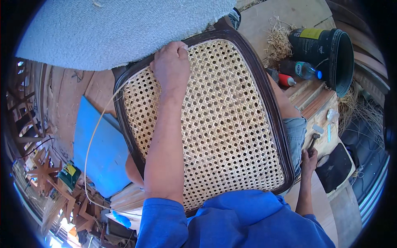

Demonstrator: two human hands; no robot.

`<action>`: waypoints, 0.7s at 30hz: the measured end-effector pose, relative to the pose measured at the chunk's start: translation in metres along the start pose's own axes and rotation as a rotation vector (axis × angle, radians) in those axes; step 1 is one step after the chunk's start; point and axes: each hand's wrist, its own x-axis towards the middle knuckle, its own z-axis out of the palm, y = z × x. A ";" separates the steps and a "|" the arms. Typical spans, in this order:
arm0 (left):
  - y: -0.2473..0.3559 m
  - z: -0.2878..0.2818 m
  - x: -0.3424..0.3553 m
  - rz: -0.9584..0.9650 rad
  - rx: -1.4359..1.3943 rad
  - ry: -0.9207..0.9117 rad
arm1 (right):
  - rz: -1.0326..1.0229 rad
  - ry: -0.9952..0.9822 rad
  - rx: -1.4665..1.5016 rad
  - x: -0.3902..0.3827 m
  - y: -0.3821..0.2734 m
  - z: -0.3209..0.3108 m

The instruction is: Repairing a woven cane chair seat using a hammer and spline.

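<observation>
A woven cane panel [223,120] in a dark wooden chair frame [264,91] lies across my lap. My left hand [171,62] rests at the far edge of the panel, fingers curled down by the frame; its fingertips, and anything in them, are hidden. From the frame's upper left corner a long thin cane strip [92,140] loops off to the lower left. Out to the right, my right hand [309,159] is closed round the handle of a small hammer [315,137], over a wooden surface beside my leg.
A pale textured cloth [124,33] borders the frame's far side. At right are a dark bucket [339,58], a plastic bottle [306,70], a red bottle [286,79] and cane shavings [279,39]. A blue panel [99,144] and wooden star shapes [43,170] lie left.
</observation>
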 end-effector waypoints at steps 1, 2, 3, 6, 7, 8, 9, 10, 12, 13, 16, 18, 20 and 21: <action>0.000 0.001 0.000 0.016 0.008 0.009 | 0.005 0.009 -0.014 0.000 0.001 0.000; -0.001 0.001 0.000 0.033 0.017 0.018 | 0.002 0.007 -0.014 0.000 0.001 0.001; -0.001 0.000 0.000 0.032 0.018 0.019 | -0.006 0.014 -0.016 0.001 0.002 0.001; 0.000 0.002 0.000 0.037 0.004 0.023 | 0.001 0.023 -0.012 0.000 0.001 0.000; 0.000 0.002 0.000 0.037 0.006 0.030 | 0.014 0.023 -0.005 0.000 0.000 0.000; 0.001 0.002 -0.001 0.037 0.009 0.037 | 0.017 0.024 -0.006 0.000 -0.002 0.001; 0.000 0.001 -0.001 0.038 0.009 0.033 | -0.003 0.030 0.026 -0.001 -0.003 0.003; -0.001 0.001 -0.001 0.029 -0.009 0.025 | -0.023 0.035 0.059 -0.001 -0.004 0.004; -0.001 0.001 0.000 0.024 -0.030 0.009 | -0.021 0.047 0.046 0.000 -0.003 0.004; -0.001 0.001 -0.001 0.013 -0.032 0.003 | -0.023 0.056 0.034 0.000 -0.002 0.004; -0.001 0.000 0.000 0.002 -0.029 -0.004 | -0.025 0.046 0.051 -0.001 -0.006 0.005; -0.001 0.000 0.000 0.000 -0.029 -0.008 | 0.016 0.023 0.024 -0.002 -0.009 0.002; -0.001 0.000 0.000 0.002 -0.023 -0.020 | 0.057 -0.001 -0.001 -0.003 -0.012 0.001; -0.001 -0.001 0.000 0.005 -0.023 -0.023 | 0.046 0.009 -0.037 -0.003 -0.013 0.002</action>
